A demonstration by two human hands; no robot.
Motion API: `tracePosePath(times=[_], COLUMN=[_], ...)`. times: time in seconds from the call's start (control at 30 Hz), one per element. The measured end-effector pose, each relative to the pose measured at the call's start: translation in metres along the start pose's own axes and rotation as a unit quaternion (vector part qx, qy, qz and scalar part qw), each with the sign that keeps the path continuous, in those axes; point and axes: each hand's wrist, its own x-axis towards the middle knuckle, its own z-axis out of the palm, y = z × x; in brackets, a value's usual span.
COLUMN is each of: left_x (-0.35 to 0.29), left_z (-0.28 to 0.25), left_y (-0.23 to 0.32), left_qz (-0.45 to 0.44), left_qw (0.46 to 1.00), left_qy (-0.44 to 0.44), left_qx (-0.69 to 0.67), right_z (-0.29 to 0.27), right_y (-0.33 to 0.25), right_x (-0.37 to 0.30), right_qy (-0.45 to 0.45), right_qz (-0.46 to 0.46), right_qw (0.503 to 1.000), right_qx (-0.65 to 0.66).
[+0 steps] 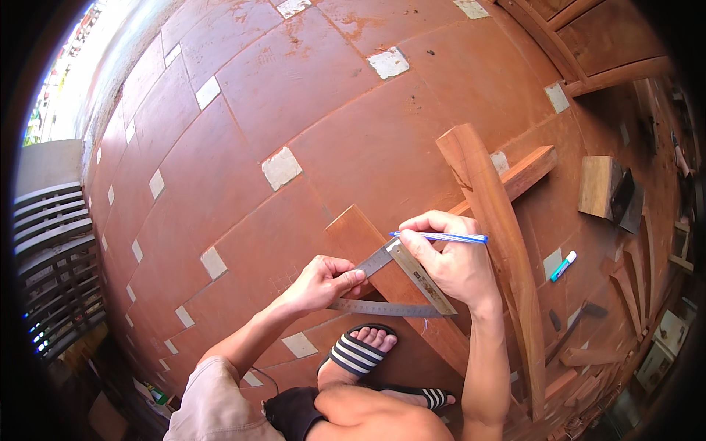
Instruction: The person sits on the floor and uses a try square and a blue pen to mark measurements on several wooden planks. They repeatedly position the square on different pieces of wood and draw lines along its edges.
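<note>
My left hand (323,283) pinches the ruled metal blade of a try square (421,278) between thumb and fingers. The square lies across a reddish-brown wooden board (354,226), its pale stock slanting over the wood. From the stock's near end a ruled metal strip (390,309) stretches left below my fingers; whether it is joined to the square, I cannot tell. In my right hand (456,264) is a blue-and-white pen (445,237), its tip pointing left above the far end of the blade. That hand is close beside the stock.
A long shaped timber (496,213) lies right of my right hand, over a crosswise beam (529,173). Further right are a wooden block (594,186), a teal-and-white marker (563,266) and a hammer-like tool (577,323). My sandalled foot (364,349) is near the board.
</note>
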Motion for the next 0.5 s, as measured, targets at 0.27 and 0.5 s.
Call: tracePosePath(times=[0.27, 0.5], left_x=[0.003, 0.004], left_z=[0.000, 0.001], left_y=[-0.004, -0.005], left_qz=[0.035, 0.051], left_qw=[0.999, 0.998], left_qy=[-0.021, -0.026], left_qx=[-0.033, -0.035], right_z=[0.036, 0.049], right_y=[-0.002, 0.008], right_x=[0.021, 0.020], right_qy=[-0.120, -0.107], right_qz=[-0.023, -0.114], right_qw=[0.989, 0.968], right_qx=[-0.087, -0.196])
